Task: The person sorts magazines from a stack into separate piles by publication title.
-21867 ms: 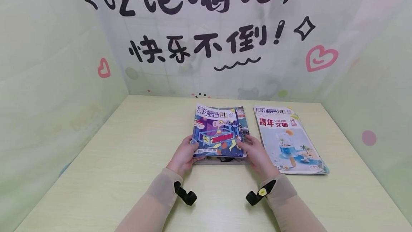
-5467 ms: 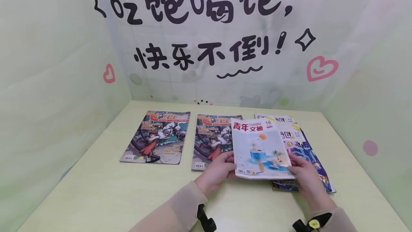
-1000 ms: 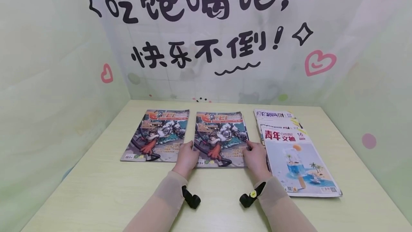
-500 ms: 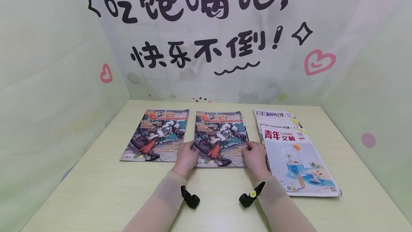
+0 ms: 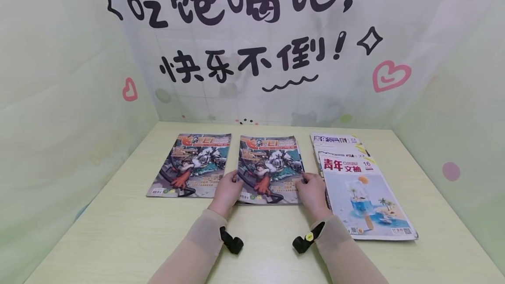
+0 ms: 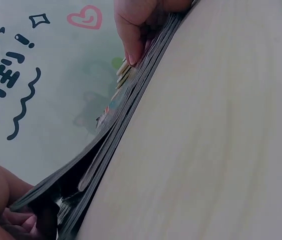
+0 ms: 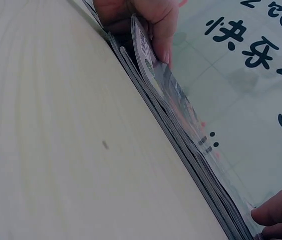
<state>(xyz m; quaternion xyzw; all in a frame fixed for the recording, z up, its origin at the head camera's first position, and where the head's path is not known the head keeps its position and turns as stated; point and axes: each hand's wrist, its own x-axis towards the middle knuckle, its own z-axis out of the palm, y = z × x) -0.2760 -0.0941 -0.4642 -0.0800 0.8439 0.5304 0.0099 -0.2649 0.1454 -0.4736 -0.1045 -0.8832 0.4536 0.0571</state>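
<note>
A comic-style magazine (image 5: 270, 168) tops the middle stack. My left hand (image 5: 225, 194) pinches its near left corner, thumb above. In the right wrist view that corner of the magazine (image 7: 144, 59) bends up, leaving a gap over the magazines beneath (image 7: 178, 142). My right hand (image 5: 313, 193) holds the opposite edge; its thumb lies on top in the left wrist view, where its lower fingers are partly hidden. The same gap under the raised magazine (image 6: 46, 187) shows beside my left hand (image 6: 1, 200). To the left lies a magazine (image 5: 193, 168) with the same cover.
On the right is an overlapping pile of magazines, topped by a white one with an ice-pop picture (image 5: 367, 200). Everything lies on a pale wooden table (image 5: 268, 249). A printed cloth backdrop (image 5: 236, 100) closes the back and both sides.
Since 21.9 seconds ago, the purple magazine has left the middle stack, and a comic-style magazine lies at left. The ice-pop magazine, held 5.5 seconds ago, rests on the right pile. The middle magazine's left corner has risen slightly.
</note>
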